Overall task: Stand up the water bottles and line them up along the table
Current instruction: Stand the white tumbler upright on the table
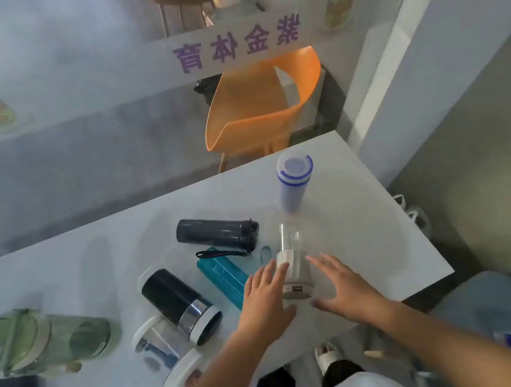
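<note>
Both hands were on either side of the clear bottle (293,266) with the beige cap, near the table's (384,241) right end. Left hand (263,302) had fingertips touching the cap side, right hand (341,286) was spread flat just beside it. Fingers loose and splayed on both, not gripping anything. Looked to me like the bottle was upright already and being steadied or nudged into place behind the white-and-blue bottle (293,185), which stood further back. So that's two in the row. Still lying down: the grey bottle (217,234), the teal one (224,275), the black flask (177,304), the green jug (45,337). Next grab was probably the teal one since it's closest, needs a proper wrap-around grip and a tip-up.
</note>
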